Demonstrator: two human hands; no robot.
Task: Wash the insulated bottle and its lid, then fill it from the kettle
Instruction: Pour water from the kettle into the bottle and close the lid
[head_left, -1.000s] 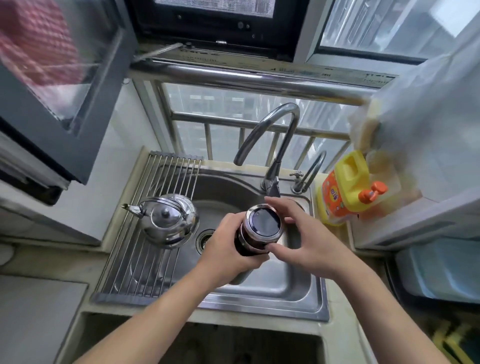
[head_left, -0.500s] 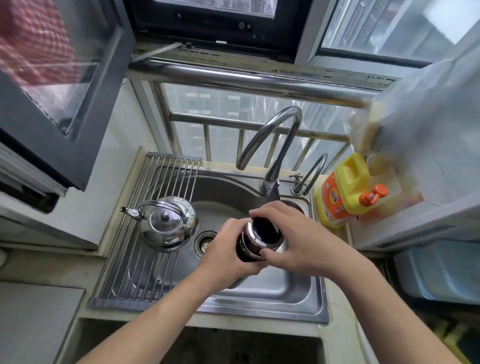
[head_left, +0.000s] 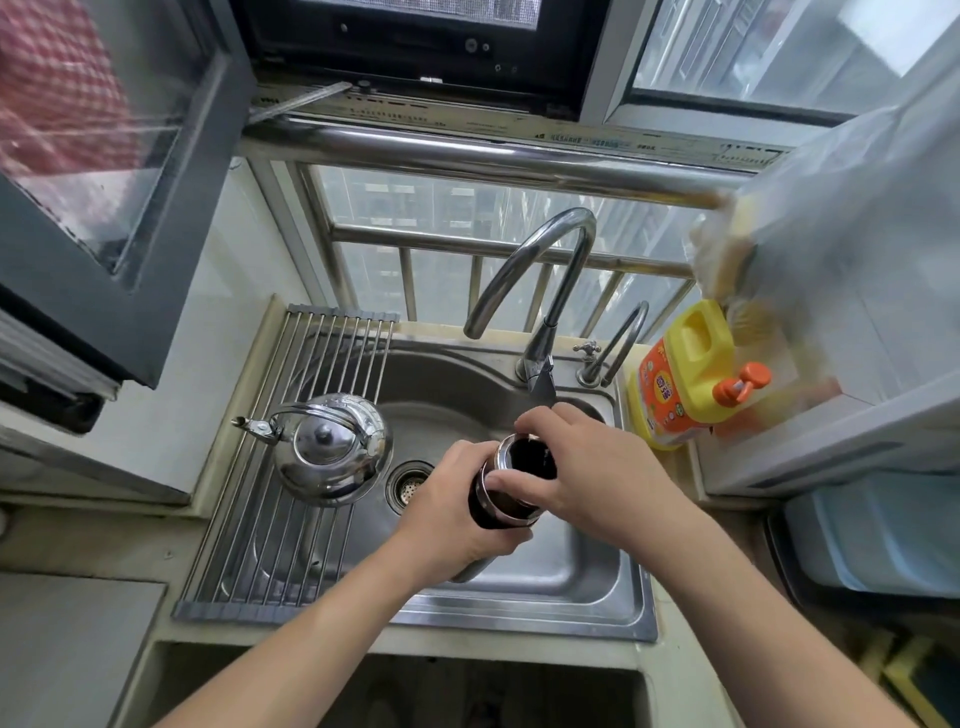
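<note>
Over the steel sink (head_left: 597, 597) I hold the dark insulated bottle (head_left: 485, 512) upright. My left hand (head_left: 449, 512) grips its body from the left. Fingers and thumb of my right hand (head_left: 592, 478) curl round the dark lid (head_left: 524, 457) with its silver ring, at the bottle's top. The lower part of the bottle is hidden by my left hand. The shiny steel kettle (head_left: 330, 449) stands on the roll-up rack (head_left: 291, 519) over the sink's left half, spout pointing left.
A curved tap (head_left: 535, 270) arches over the sink's back edge, with a smaller tap (head_left: 621, 343) beside it. A yellow detergent jug (head_left: 685, 374) with an orange pump stands at the right. The drain (head_left: 410, 483) lies left of the bottle. An open window frame (head_left: 114, 218) hangs at the upper left.
My right hand has closed down over the lid, from resting beside it with the top showing, and now covers most of it. The bottle and my left hand have stayed in place.
</note>
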